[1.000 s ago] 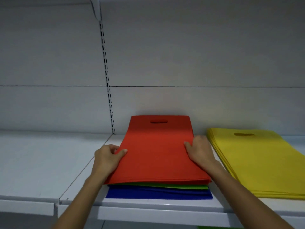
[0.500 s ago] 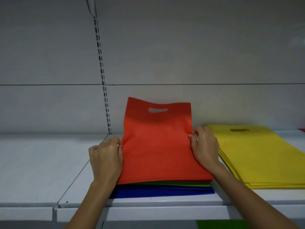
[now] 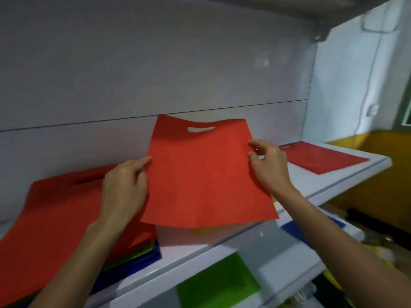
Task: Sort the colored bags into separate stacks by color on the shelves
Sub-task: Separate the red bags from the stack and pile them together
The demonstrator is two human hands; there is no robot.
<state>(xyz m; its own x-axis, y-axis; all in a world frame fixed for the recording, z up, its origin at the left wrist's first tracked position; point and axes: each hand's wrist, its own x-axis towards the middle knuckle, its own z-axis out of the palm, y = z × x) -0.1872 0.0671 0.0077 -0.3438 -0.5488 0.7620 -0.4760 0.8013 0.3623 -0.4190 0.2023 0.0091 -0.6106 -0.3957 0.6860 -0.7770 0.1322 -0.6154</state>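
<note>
The red bag (image 3: 204,174) is up off the shelf (image 3: 222,245), held in the air between both hands. The left hand (image 3: 124,187) pinches its left edge, thumb on the front face. The right hand (image 3: 269,167) nips the right edge between thumb and forefinger, the other fingers loosely curled.

The bag hangs tilted, its long axis running from the near bottom edge up and away to the handle slot (image 3: 201,129) by the back wall. It's a thin, flat, matte sheet of fabric, limp enough to bow along the lower edge.

Here's the line that matters: the red stack (image 3: 322,157) lies to the right, beyond the right hand at the far end of the same shelf, so the right hand is the nearer one and would likely lead the carry across. Behind the left hand sits the mixed pile (image 3: 55,207), red on top with green and blue edges showing beneath. On the shelf below, a green bag (image 3: 218,283) and a blue bag (image 3: 298,230) lie apart.
</note>
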